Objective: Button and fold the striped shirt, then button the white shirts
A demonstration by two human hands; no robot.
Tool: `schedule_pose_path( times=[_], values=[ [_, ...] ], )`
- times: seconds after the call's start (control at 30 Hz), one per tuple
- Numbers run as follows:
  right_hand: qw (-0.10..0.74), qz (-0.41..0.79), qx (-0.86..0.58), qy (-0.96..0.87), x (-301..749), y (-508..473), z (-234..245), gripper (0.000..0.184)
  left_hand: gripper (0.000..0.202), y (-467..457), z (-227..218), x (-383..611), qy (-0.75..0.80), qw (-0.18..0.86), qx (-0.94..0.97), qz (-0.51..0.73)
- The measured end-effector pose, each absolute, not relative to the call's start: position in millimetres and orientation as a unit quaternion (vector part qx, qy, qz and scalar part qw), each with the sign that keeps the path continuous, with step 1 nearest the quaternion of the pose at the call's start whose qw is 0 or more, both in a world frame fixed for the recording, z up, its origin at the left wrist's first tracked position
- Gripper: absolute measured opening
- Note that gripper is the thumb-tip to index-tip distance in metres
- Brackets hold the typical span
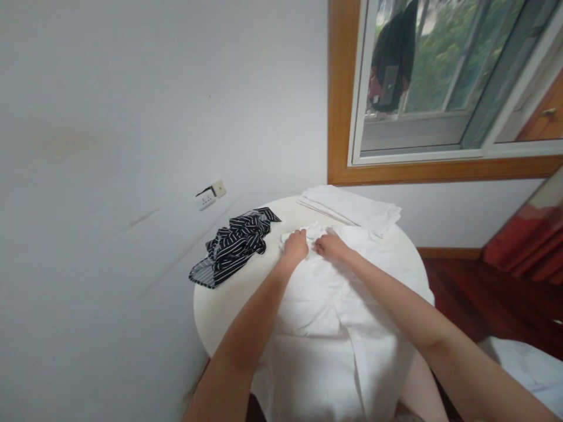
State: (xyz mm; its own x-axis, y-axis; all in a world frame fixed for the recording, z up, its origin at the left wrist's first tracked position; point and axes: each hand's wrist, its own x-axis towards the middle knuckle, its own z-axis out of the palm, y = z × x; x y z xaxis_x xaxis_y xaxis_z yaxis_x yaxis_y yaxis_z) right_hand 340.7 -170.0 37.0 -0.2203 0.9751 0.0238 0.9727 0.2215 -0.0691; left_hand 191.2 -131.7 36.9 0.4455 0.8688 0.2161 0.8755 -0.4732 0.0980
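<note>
A white garment, perhaps a shirt, is spread over the round table and hangs down over its near edge. At its far end my left hand is closed on the bunched fabric. Close beside it on the right, my right hand has its fingers curled and pinched at the same bunched part. What exactly lies between the fingertips is too small to see. The cloth around both hands is wrinkled.
On the white round table lie a crumpled black-and-white striped garment at left and a folded white cloth at the back. Walls, a socket and a window stand behind. More white cloth lies lower right.
</note>
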Motion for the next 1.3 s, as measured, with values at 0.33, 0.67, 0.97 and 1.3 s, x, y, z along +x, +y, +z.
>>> schedule_pose_path(
  times=[0.33,0.67,0.97,1.3],
  values=[
    [-0.002,-0.021,-0.656,-0.754,321.1,-191.2,32.1,0.034,0.026,-156.9,-8.9,179.1,-0.507,0.025,-0.839,-0.194],
    [0.036,-0.010,-0.687,-0.725,326.0,-173.3,29.0,0.037,0.036,-145.5,-10.7,192.9,-0.534,0.005,-0.825,-0.184],
    [0.062,0.002,-0.681,-0.729,328.5,-158.2,3.4,0.039,0.029,-137.3,-17.3,195.7,-0.521,0.007,-0.835,-0.177],
    [0.255,0.068,-0.647,-0.716,343.4,-157.5,-12.8,0.024,0.018,-128.8,-17.3,192.6,-0.500,-0.029,-0.814,-0.295]
  ],
)
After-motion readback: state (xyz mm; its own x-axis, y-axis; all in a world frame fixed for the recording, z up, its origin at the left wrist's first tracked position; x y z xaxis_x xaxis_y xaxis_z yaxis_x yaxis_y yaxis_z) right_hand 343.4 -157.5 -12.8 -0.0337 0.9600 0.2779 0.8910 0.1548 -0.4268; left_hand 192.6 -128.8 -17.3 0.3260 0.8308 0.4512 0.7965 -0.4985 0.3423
